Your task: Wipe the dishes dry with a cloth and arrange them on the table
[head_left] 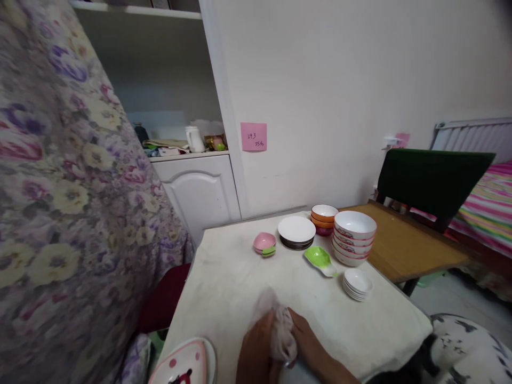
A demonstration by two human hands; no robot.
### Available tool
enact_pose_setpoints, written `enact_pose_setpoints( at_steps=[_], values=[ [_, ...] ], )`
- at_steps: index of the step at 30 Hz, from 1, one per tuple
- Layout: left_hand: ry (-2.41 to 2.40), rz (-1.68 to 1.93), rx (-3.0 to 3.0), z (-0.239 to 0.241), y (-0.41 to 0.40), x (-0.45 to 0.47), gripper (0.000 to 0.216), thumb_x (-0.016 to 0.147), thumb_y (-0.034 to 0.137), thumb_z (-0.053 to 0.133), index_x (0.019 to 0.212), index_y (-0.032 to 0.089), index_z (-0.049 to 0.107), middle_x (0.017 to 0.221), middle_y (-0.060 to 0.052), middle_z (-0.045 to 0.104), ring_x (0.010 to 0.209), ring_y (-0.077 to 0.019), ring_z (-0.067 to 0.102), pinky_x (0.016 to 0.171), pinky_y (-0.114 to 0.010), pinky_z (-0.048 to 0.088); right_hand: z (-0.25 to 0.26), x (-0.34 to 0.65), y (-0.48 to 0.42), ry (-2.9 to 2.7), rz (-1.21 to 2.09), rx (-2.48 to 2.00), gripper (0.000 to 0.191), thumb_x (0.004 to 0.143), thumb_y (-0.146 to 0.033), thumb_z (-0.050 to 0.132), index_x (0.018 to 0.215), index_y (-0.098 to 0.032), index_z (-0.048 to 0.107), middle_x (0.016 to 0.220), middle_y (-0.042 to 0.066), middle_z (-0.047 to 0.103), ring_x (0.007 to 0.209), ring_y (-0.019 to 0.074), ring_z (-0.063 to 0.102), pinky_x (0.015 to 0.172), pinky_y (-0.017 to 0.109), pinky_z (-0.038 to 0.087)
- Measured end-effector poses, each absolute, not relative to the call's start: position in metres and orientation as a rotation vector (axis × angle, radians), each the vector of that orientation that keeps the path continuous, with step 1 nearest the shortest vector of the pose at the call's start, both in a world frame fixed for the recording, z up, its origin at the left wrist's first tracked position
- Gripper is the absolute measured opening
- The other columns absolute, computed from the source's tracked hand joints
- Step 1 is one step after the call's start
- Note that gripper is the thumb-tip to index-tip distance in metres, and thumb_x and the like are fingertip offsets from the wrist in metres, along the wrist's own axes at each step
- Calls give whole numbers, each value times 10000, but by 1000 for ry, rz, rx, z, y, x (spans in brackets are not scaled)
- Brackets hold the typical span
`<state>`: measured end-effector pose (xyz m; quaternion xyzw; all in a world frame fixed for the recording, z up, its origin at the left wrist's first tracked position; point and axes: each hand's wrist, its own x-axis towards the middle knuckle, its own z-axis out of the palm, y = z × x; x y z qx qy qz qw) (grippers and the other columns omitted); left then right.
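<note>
On white rectangular table [224,277]: round white-topped plate stack [296,229] at back, round pink bowls [264,241] left, red-rimmed white bowls [354,242] right. Front: crumpled pale cloth [284,336] between left hand [258,341] and right hand [307,338].

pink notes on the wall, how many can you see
2. One pink note is on the wall just right of the cupboard; the other pink note is farther right, above the dark green backrest. More could be hidden.
</note>
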<state>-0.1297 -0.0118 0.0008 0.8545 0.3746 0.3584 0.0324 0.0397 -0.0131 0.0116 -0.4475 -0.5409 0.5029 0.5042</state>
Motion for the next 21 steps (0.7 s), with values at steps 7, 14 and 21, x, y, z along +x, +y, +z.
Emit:
enact_pose_setpoints(
  at_steps=[7, 14, 21],
  values=[
    [1013, 886, 2906, -31, -16, -114, 529, 859, 375, 439, 1330, 133, 448, 1223, -182, 630, 1115, -283, 605, 866, -376, 543, 12, 43, -11, -1324, 1201, -1141, 402, 887, -536, 392, 791, -192, 575, 817, 34, 616, 819, 190, 540, 777, 332, 433],
    [1057, 867, 3049, 8, -7, -121, 388, 803, 246, 542, 1181, 166, 575, 1074, -118, 708, 996, -230, 665, 885, -339, 543, 10, 35, -12, -1190, 1349, -1167, 456, 851, -620, 368, 818, -199, 539, 725, 7, 579, 528, 149, 554, 396, 250, 409],
    [1219, 1001, 2863, -29, -18, -111, 352, 865, 276, 459, 1184, 195, 586, 1025, -110, 727, 946, -227, 684, 822, -319, 562, 1, 34, -4, -1172, 1175, -1197, 423, 846, -590, 427, 692, -202, 500, 693, 0, 570, 703, 163, 534, 674, 293, 452]
  ],
)
